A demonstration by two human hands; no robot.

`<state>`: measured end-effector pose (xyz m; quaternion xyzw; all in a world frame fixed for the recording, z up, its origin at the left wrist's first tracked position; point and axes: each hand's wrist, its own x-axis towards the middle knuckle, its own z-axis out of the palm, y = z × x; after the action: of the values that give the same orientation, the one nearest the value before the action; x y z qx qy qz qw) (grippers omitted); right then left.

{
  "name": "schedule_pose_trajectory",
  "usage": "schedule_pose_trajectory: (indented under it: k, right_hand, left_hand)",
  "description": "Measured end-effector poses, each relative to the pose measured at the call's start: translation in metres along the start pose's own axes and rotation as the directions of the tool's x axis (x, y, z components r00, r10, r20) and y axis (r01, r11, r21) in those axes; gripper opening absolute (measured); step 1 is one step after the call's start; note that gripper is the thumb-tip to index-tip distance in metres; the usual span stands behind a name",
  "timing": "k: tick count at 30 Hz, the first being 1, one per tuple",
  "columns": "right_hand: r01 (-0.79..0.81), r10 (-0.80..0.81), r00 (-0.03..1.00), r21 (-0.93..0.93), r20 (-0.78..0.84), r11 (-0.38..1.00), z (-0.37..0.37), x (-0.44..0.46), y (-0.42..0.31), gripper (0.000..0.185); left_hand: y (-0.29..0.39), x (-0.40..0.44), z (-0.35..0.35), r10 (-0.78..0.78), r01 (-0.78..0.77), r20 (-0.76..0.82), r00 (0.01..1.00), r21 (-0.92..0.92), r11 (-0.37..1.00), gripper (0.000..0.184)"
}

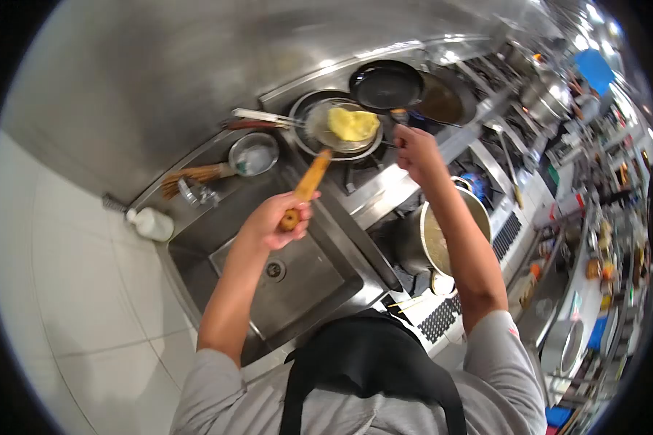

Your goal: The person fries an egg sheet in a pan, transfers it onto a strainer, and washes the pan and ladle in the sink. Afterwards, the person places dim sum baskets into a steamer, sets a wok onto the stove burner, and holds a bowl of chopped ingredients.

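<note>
fingers clamped on handles: left hand [274, 220] on a flat, tan wooden paddle [313, 177], right hand [416, 150] on a round black frying pan [387, 85]

seen from above, the paddle slants up from the left fist over a rectangular stainless-steel sink [308, 279], its tip beside a round metal mesh strainer [317, 128]; whether they touch, i cannot tell. the frying pan is held by its handle above the steel stove [374, 197], partly covering a wide pan of brown liquid [471, 107].

the paddle is likely light and stiff, steady when gripped near its rounded end. the frying pan is probably heavier, its weight beyond the fist; the handle suits best, since the metal may be hot. a lumpy, bright-yellow mass [352, 125] in the strainer looks soft, moist and easily torn, better lifted by the strainer's pale handle [257, 114].

a dark, light-rimmed pan [313, 98] under the strainer crowds the frying pan. beneath the right forearm, a tall steel pot of cloudy liquid [413, 239] stands near a blue flame [474, 183]. a small metal bowl [235, 150], a straw brush [196, 174] and a white plastic bottle [152, 225] edge the sink.
</note>
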<state>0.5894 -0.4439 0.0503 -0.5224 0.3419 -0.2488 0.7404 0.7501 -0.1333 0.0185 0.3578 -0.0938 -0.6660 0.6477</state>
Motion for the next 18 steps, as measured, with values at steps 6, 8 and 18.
schedule_pose_trajectory:
  k: [6,8,18]
  right_hand:
    - [-0.168,0.164,0.97,0.01,0.179,0.986,0.046,-0.108,-0.026,0.021]
    - [-0.225,0.235,0.94,-0.07,0.246,0.972,0.046,-0.141,-0.026,0.026]
    - [0.289,0.35,0.742,-0.744,0.572,0.602,0.065,-0.221,0.008,0.037]
  left_hand:
    - [-0.035,-0.01,-0.055,0.045,0.02,-0.348,0.936,0.181,0.983,0.058]
    - [-0.048,-0.028,-0.118,0.074,0.014,-0.527,0.847,0.161,0.987,0.063]
    - [0.021,-0.072,-0.303,0.205,0.14,-0.87,0.448,0.295,0.945,0.047]
